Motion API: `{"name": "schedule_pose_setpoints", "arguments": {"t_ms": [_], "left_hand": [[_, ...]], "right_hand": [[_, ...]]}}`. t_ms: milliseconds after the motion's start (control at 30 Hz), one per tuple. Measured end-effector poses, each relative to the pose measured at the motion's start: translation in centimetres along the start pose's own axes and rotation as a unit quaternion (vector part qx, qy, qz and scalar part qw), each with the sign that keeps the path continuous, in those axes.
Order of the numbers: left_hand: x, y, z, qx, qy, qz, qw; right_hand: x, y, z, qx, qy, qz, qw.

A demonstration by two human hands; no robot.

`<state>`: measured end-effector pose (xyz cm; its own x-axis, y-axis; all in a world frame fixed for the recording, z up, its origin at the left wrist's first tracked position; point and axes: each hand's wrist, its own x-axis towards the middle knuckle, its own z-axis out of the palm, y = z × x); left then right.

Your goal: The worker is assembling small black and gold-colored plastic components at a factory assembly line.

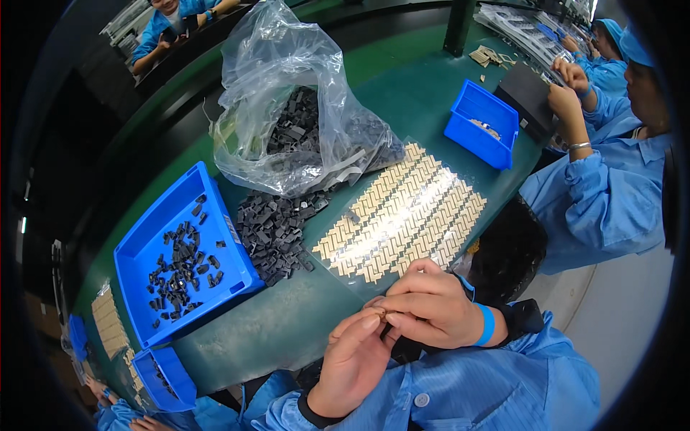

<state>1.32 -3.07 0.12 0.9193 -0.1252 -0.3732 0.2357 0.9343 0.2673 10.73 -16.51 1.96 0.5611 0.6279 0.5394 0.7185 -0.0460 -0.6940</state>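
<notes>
My left hand (351, 363) and my right hand (436, 307) meet at the table's near edge, fingertips pinched together. Whatever sits between them is tiny and mostly covered by the fingers, so I cannot make it out. Just beyond my hands lies a sheet of small beige pieces (374, 233) in a zigzag pattern, on clear film. A single grey piece (352, 216) rests on top of it. Left of the sheet is a heap of small black plastic parts (273, 233). Farther left, a blue tray (133, 248) holds scattered black parts.
A clear plastic bag (255, 57) of black parts stands behind the heap. Small blue bins stand at the far right (460, 129) and near left (183, 381). A dark box (525, 97) is beside a co-worker (596, 187) at right. A black bag (507, 251) hangs below the edge.
</notes>
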Motion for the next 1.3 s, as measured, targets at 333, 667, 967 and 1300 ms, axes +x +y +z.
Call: {"name": "schedule_pose_setpoints", "arguments": {"t_ms": [333, 667, 967, 1300], "left_hand": [[-0.4, -0.8, -0.4, 0.1, -0.003, 0.09, 0.991], [-0.5, 0.0, 0.0, 0.093, 0.015, 0.061, 0.994], [-0.5, 0.4, 0.8, 0.069, 0.051, 0.045, 0.995], [-0.3, 0.3, 0.8, 0.152, 0.051, 0.115, 0.98]], "right_hand": [[-0.6, -0.1, 1.4, 0.037, 0.046, 0.037, 0.998], [-0.4, 0.1, 1.3, 0.063, 0.035, 0.029, 0.997], [-0.1, -0.5, 1.0, 0.033, 0.089, 0.052, 0.994], [-0.4, -0.5, 1.6, 0.033, 0.082, 0.073, 0.993]]}}
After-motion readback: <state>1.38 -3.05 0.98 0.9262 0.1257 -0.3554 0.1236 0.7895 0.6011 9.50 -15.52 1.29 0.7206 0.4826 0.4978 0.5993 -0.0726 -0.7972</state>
